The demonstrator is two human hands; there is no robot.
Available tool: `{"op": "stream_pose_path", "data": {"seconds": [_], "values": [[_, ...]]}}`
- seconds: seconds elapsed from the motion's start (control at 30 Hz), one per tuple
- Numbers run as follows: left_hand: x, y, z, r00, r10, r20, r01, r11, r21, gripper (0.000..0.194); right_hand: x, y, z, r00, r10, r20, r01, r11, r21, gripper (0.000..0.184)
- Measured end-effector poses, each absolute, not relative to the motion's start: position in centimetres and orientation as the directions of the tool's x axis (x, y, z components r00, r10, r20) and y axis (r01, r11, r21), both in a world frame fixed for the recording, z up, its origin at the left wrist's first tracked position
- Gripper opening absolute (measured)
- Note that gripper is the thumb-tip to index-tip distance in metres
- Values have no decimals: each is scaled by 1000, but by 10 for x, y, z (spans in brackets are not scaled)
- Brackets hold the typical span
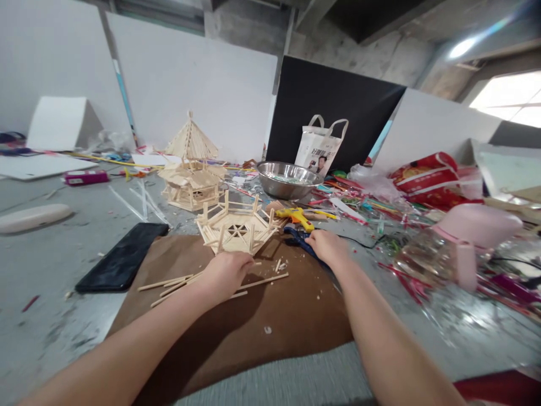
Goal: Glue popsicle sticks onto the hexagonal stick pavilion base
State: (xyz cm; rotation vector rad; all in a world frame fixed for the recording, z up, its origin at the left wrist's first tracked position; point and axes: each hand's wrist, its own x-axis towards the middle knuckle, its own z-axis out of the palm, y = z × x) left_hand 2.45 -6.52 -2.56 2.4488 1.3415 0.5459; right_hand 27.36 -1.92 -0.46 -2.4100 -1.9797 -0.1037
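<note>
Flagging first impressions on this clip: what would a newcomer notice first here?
Most likely the stick pavilion with its pointed roof, standing behind the brown mat. Just in front of it, the open-topped stick frame sits at the mat's far edge, beyond the left hand. The yellow glue gun to the frame's right also stands out, near the right hand.

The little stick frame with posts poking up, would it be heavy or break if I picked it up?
The stick frame is probably light, since it's thin wooden sticks with gaps. Its upright posts might snap, being so slender. It looks wider than tall, so it probably wouldn't tip easily.
</note>
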Motion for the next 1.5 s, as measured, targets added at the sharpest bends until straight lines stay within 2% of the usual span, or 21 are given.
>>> {"op": "stream_pose_path", "data": {"seconds": [0.23, 0.3, 0.43, 0.5, 0.6, 0.7, 0.83, 0.93, 1.03, 1.13, 1.2, 1.37, 1.43, 1.5], "values": [[24, -63, -27, 469, 865, 181, 707, -490, 510, 27, 278, -13, -16, 295, 935, 197, 954, -300, -7, 34], [24, -63, -27, 459, 870, 181, 695, -479, 537, 27, 280, -16, -11, 272, 950, 151, 961, -275, 2, 38], [25, -63, -23, 444, 879, 176, 669, -456, 587, 27, 287, -21, -2, 174, 981, -87, 983, -168, 78, 41], [25, -64, -21, 447, 879, 169, 654, -450, 608, 26, 289, -22, 1, 132, 984, -117, 989, -123, 84, 34], [25, -67, -17, 464, 870, 166, 630, -456, 629, 26, 291, -24, 6, 72, 994, -88, 996, -67, 50, 22], [26, -68, -13, 484, 859, 167, 613, -469, 636, 27, 297, -27, 16, 23, 999, -32, 996, -25, -88, 19], [26, -69, -11, 486, 855, 178, 568, -464, 680, 26, 303, -38, 36, -51, 996, 76, 890, 80, -449, 29], [27, -70, -11, 481, 843, 241, 493, -487, 721, 24, 303, -50, 47, -64, 995, 76, 642, 99, -761, 32], [27, -70, -9, 458, 827, 325, 388, -515, 764, 22, 302, -58, 51, -93, 995, 28, 303, 55, -952, 29], [28, -71, -7, 423, 848, 320, 323, -471, 821, 25, 301, -60, 48, -181, 983, 43, 21, 47, -999, 26], [28, -73, -6, 420, 862, 283, 272, -417, 867, 28, 299, -59, 43, -218, 974, 58, -76, 42, -996, 25], [31, -79, -6, 536, 842, 68, 144, -170, 975, 25, 279, -55, 32, -303, 953, 20, -53, 4, -999, 21], [32, -81, -5, 553, 833, 29, 155, -136, 979, 25, 266, -55, 31, -301, 953, 38, -9, 37, -999, 19], [32, -82, -3, 512, 857, 56, 188, -176, 966, 24, 256, -55, 31, -263, 960, 92, 33, 104, -994, 18]]}}
